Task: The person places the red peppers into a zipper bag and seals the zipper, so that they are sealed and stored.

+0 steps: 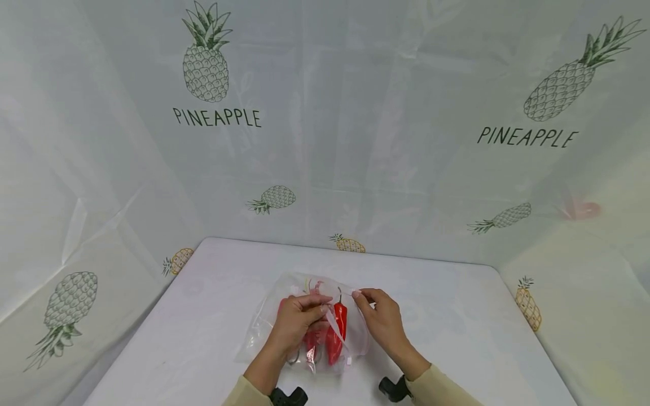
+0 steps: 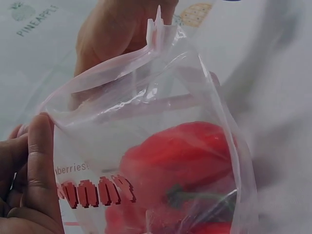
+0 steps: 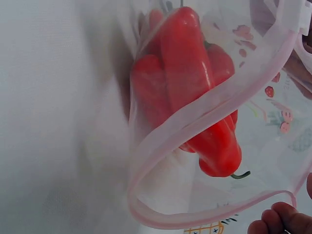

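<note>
A clear zip bag [image 1: 261, 338] with a pinkish zip edge lies on the table, its mouth spread apart. Several red peppers [image 3: 187, 53] are inside; one long red pepper [image 1: 337, 335] shows between the hands. With thumb and fingers my left hand [image 1: 294, 321] pinches the zip edge on the left. On the right, the bag's rim is pinched by my right hand [image 1: 383, 318]. In the right wrist view a pepper with a green stem [image 3: 222, 153] shows through the bag's opening. Printed red pictures on the plastic partly cover what lies behind.
Around the bag spreads a white table [image 1: 437, 316]. Behind it hangs a pale curtain [image 1: 355, 141] printed with pineapples. Black camera mounts sit at both wrists, the left mount [image 1: 289, 396] and the right mount [image 1: 395, 389].
</note>
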`<control>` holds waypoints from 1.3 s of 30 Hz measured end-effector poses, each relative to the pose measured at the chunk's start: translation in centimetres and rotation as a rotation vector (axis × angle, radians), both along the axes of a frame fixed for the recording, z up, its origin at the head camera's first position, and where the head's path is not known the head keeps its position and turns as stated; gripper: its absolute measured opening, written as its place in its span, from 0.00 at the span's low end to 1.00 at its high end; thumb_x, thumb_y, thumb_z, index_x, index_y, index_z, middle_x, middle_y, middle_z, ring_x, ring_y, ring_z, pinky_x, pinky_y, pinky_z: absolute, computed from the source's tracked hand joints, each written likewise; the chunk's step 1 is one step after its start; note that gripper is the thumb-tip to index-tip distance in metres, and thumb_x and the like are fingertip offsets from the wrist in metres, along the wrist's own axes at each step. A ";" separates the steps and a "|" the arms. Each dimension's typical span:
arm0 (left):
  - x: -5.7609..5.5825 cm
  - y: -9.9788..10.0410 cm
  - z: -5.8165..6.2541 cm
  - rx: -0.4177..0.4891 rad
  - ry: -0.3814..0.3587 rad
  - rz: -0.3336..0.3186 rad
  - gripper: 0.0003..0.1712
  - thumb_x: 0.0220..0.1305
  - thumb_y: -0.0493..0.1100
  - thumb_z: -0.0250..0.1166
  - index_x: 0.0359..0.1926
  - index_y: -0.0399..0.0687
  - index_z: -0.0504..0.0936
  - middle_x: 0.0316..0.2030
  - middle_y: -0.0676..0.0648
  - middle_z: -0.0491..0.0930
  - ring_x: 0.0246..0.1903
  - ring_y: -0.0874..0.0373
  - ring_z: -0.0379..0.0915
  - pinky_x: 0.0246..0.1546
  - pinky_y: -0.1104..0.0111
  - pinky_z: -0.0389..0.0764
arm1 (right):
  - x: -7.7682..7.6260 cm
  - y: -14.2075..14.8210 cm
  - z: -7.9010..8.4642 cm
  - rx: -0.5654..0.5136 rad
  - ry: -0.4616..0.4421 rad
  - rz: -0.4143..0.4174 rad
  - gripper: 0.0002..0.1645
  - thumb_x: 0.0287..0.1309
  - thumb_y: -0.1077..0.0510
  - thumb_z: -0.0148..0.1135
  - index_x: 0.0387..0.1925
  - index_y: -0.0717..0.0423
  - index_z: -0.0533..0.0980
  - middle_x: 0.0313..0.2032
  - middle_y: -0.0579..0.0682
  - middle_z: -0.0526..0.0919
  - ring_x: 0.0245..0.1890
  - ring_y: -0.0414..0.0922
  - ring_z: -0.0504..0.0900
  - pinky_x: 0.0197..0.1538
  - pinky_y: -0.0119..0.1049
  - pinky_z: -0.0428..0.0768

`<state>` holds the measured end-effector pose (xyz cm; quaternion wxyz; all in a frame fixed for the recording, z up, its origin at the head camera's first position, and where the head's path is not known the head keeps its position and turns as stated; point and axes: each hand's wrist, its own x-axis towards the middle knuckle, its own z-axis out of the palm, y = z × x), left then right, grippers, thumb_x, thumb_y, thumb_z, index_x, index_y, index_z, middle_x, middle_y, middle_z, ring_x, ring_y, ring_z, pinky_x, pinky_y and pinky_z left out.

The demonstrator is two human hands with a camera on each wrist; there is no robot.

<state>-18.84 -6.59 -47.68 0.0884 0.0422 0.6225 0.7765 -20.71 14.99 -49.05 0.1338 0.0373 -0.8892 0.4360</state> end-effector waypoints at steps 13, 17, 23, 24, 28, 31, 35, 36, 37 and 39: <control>0.1 0.1 -0.6 -0.054 -0.012 -0.015 0.16 0.70 0.33 0.68 0.56 0.31 0.87 0.47 0.41 0.89 0.30 0.61 0.85 0.36 0.69 0.91 | -0.5 0.1 -0.3 -0.005 0.000 0.008 0.05 0.68 0.56 0.71 0.39 0.53 0.88 0.35 0.46 0.88 0.35 0.41 0.79 0.34 0.31 0.78; 0.5 0.4 -0.7 -0.177 0.020 -0.029 0.14 0.69 0.36 0.69 0.53 0.38 0.90 0.45 0.42 0.90 0.26 0.59 0.85 0.33 0.68 0.91 | -0.7 0.3 -0.5 0.017 0.005 -0.023 0.03 0.68 0.58 0.70 0.38 0.54 0.87 0.33 0.47 0.85 0.31 0.41 0.75 0.32 0.31 0.76; 1.3 1.4 -1.2 -0.361 0.072 -0.064 0.13 0.68 0.36 0.69 0.51 0.46 0.92 0.27 0.46 0.88 0.24 0.47 0.87 0.25 0.64 0.88 | -1.1 0.9 -0.6 0.034 0.040 -0.045 0.05 0.71 0.60 0.65 0.39 0.57 0.84 0.34 0.50 0.82 0.31 0.42 0.74 0.30 0.31 0.74; 1.5 1.6 -1.3 -0.373 0.074 -0.072 0.13 0.68 0.36 0.70 0.52 0.46 0.92 0.25 0.46 0.88 0.24 0.46 0.87 0.22 0.65 0.86 | -1.3 0.9 -0.6 0.034 0.043 -0.046 0.05 0.72 0.60 0.65 0.39 0.57 0.84 0.34 0.50 0.82 0.32 0.42 0.74 0.31 0.31 0.75; 1.8 2.0 -1.4 -0.386 0.062 -0.089 0.17 0.70 0.41 0.71 0.58 0.52 0.90 0.24 0.47 0.86 0.25 0.45 0.87 0.19 0.72 0.77 | -1.6 1.2 -0.7 0.014 0.022 -0.047 0.06 0.74 0.60 0.62 0.41 0.58 0.83 0.36 0.51 0.82 0.34 0.43 0.75 0.33 0.31 0.75; 2.1 2.0 -1.6 -0.352 0.035 -0.059 0.24 0.69 0.45 0.73 0.65 0.54 0.85 0.32 0.47 0.85 0.27 0.47 0.87 0.22 0.70 0.81 | -1.8 1.4 -0.8 -0.020 -0.019 -0.054 0.08 0.75 0.59 0.61 0.43 0.59 0.83 0.37 0.52 0.83 0.34 0.44 0.75 0.32 0.31 0.76; 2.8 1.6 -2.2 -0.216 -0.038 -0.016 0.26 0.69 0.44 0.73 0.64 0.44 0.81 0.40 0.44 0.83 0.29 0.52 0.86 0.32 0.64 0.91 | -2.0 1.7 -0.9 -0.055 -0.066 -0.074 0.10 0.76 0.58 0.60 0.46 0.60 0.82 0.38 0.53 0.84 0.35 0.45 0.76 0.33 0.31 0.77; 3.2 1.5 -2.5 -0.181 -0.060 -0.021 0.23 0.70 0.44 0.73 0.61 0.40 0.81 0.40 0.42 0.83 0.30 0.53 0.86 0.34 0.62 0.92 | -2.0 1.7 -0.9 -0.063 -0.070 -0.079 0.10 0.76 0.58 0.60 0.46 0.61 0.82 0.38 0.54 0.84 0.35 0.45 0.77 0.33 0.31 0.77; 3.5 1.3 -2.8 -0.146 -0.082 -0.033 0.20 0.71 0.43 0.71 0.58 0.37 0.81 0.40 0.40 0.83 0.30 0.54 0.86 0.37 0.62 0.92 | -2.1 1.7 -0.9 -0.067 -0.077 -0.085 0.10 0.76 0.58 0.60 0.46 0.61 0.82 0.38 0.54 0.84 0.35 0.45 0.77 0.33 0.31 0.78; 4.4 1.1 -3.6 -0.095 -0.137 -0.073 0.15 0.74 0.43 0.69 0.51 0.35 0.81 0.38 0.40 0.83 0.30 0.56 0.85 0.37 0.61 0.93 | -2.1 1.8 -0.9 -0.078 -0.085 -0.093 0.11 0.76 0.58 0.59 0.47 0.61 0.82 0.38 0.54 0.84 0.36 0.46 0.77 0.33 0.32 0.78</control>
